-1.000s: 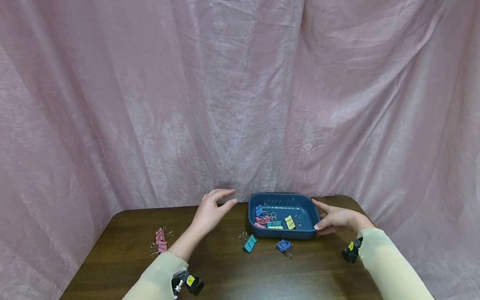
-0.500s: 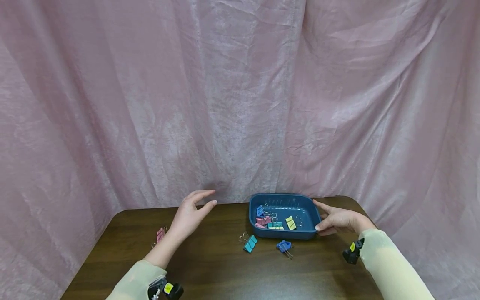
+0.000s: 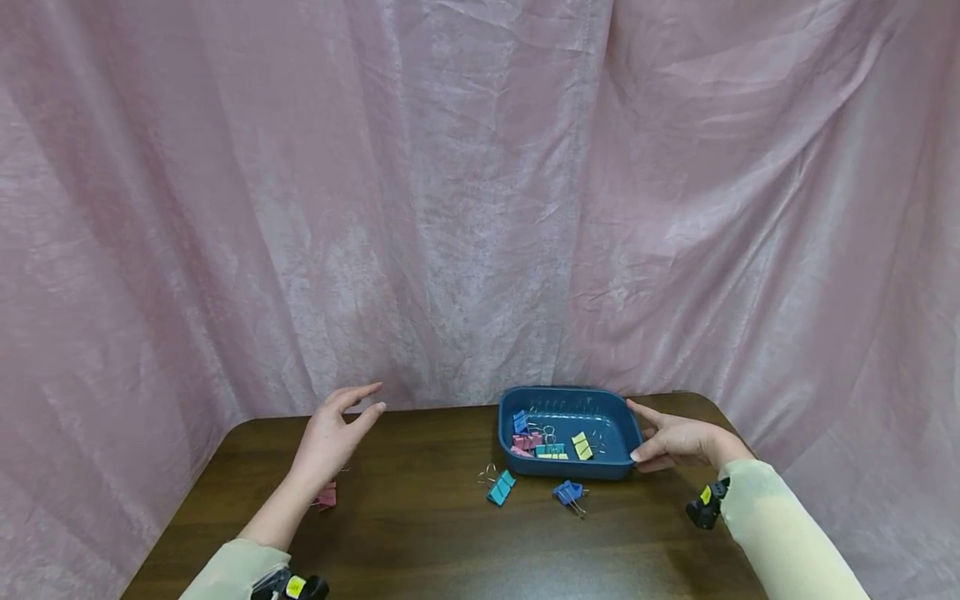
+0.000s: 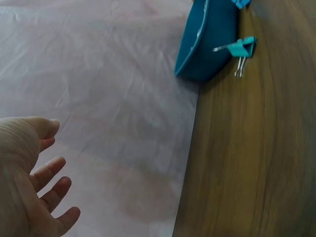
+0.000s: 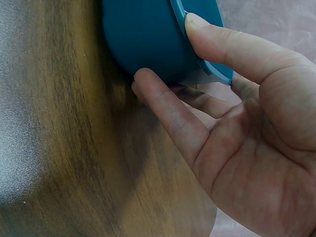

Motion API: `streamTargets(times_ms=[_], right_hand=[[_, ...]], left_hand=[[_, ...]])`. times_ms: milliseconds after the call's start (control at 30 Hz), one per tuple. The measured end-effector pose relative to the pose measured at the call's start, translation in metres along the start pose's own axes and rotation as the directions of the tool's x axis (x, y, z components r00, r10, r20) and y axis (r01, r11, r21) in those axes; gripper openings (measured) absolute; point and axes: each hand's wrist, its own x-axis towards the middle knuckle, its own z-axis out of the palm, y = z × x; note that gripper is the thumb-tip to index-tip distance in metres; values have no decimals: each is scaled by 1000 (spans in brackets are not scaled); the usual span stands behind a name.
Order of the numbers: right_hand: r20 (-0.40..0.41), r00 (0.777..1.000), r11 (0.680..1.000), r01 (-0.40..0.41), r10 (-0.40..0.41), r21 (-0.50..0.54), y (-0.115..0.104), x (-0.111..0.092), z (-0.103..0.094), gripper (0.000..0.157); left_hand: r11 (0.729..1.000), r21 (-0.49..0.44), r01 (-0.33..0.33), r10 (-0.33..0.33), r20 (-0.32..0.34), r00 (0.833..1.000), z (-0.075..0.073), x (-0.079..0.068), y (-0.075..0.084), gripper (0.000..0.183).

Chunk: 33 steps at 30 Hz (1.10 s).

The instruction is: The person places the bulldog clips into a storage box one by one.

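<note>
My left hand [image 3: 324, 446] is raised over the left part of the table, its fingers loosely bent and nothing between them. Below it, partly covered by the wrist, a pink binder clip [image 3: 327, 496] shows. In the left wrist view the thumb and fingertips stand apart from each other. My right hand [image 3: 675, 440] holds the right end of a dark blue plastic box [image 3: 566, 469]. The right wrist view has the thumb on the rim [image 5: 178, 19] and other fingers against the outer wall. Inside lie several binder clips, including a yellow binder clip [image 3: 582, 446].
In front of the box, a teal binder clip [image 3: 501, 487] and a blue binder clip [image 3: 567, 492] lie on the brown wooden table [image 3: 435, 533]. A pink curtain [image 3: 465, 208] hangs behind the table's back edge.
My left hand has moved left, away from the box, and its arm now covers most of the pink binder clips. The right hand stays at the box.
</note>
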Motion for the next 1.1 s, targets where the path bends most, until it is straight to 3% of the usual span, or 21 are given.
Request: streamTargets(times_ms=[433, 767, 1100], right_hand=[[-28, 1000, 1000, -11, 11, 13, 0, 0, 1, 120], [-18, 1000, 1000, -12, 12, 6, 0, 1, 0, 118], [-1, 1000, 1000, -1, 1, 7, -1, 0, 0, 122]], left_hand=[[994, 102, 36, -29, -64, 998, -34, -11, -35, 55], [987, 156, 43, -28, -98, 995, -45, -13, -54, 53], [976, 203, 78, -64, -74, 995, -52, -21, -69, 56]])
